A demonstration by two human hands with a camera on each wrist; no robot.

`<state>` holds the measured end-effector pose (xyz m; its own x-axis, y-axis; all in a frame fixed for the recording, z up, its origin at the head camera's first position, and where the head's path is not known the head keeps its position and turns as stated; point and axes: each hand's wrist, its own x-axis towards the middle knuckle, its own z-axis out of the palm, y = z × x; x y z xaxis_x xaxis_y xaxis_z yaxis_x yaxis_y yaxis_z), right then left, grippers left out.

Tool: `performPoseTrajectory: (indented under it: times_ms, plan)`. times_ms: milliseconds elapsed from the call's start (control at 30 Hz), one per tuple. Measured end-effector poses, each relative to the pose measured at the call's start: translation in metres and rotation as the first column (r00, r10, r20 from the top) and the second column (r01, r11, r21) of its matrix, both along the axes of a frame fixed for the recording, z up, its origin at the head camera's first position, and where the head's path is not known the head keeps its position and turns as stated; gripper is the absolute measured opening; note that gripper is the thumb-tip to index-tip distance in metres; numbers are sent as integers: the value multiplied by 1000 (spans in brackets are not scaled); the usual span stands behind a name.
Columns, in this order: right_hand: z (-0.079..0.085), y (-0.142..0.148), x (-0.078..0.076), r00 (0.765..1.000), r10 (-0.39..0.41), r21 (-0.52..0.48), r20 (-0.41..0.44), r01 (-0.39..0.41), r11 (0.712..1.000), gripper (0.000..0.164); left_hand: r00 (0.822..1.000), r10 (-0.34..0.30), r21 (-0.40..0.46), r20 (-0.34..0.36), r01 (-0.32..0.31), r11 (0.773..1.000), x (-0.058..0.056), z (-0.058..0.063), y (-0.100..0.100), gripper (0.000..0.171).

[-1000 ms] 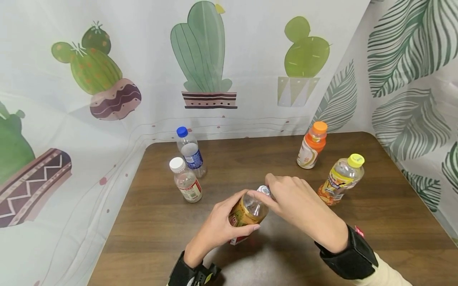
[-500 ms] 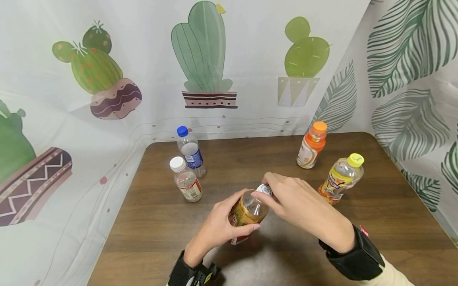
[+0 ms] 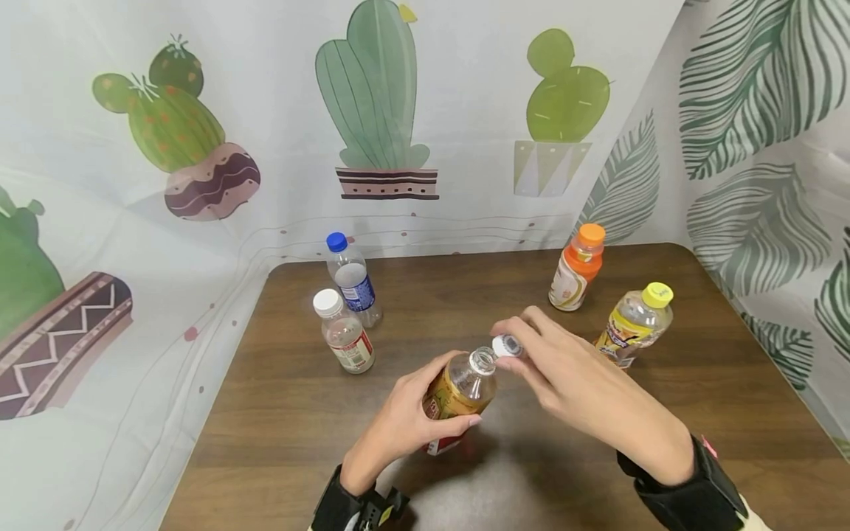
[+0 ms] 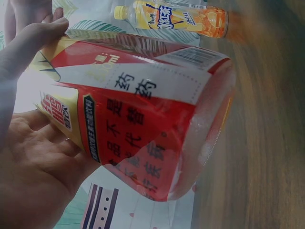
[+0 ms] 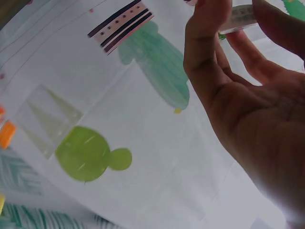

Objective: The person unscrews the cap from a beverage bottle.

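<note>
My left hand [image 3: 415, 417] grips a clear plastic bottle [image 3: 458, 391] with a gold and red label, tilted over the front middle of the table. Its mouth is uncovered. In the left wrist view the bottle's red label [image 4: 138, 114] and base show, with fingers and thumb wrapped around its upper part. Just right of the mouth, my right hand [image 3: 564, 361] pinches a white bottle cap [image 3: 508, 346] between thumb and fingers. The same cap [image 5: 239, 19] shows at the fingertips in the right wrist view.
On the left of the wooden table [image 3: 265, 442] stand a blue-capped bottle [image 3: 352, 276] and a white-capped bottle [image 3: 345, 335]. An orange-capped bottle [image 3: 576, 269] and a yellow-capped bottle [image 3: 634, 321] stand at right, the latter partly behind my right hand. A patterned cloth [image 3: 465, 110] hangs behind.
The white cap has come off the bottle's mouth and moved slightly right in my right hand. My left hand and the bottle have stayed in place.
</note>
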<state>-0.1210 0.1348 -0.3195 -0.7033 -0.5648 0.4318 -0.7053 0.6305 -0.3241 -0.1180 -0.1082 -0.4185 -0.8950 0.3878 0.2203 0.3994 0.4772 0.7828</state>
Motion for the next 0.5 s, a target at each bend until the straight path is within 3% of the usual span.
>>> performPoseTrajectory:
  times_ms: [133, 267, 500]
  plan:
    - [-14, 18, 7, 999, -21, -26, -38, 20, 999, 34, 1000, 18, -4, -4, -18, 1000, 0, -2, 0, 72]
    - [-42, 39, 13, 998, -32, -15, -50, 32, 999, 41, 1000, 30, -13, -7, -30, 999, 1, -1, 0, 72]
    - [-95, 72, 28, 991, -111, 61, 71, 107, 992, 44, 1000, 27, 8, 7, -27, 1000, 0, -1, 0, 74]
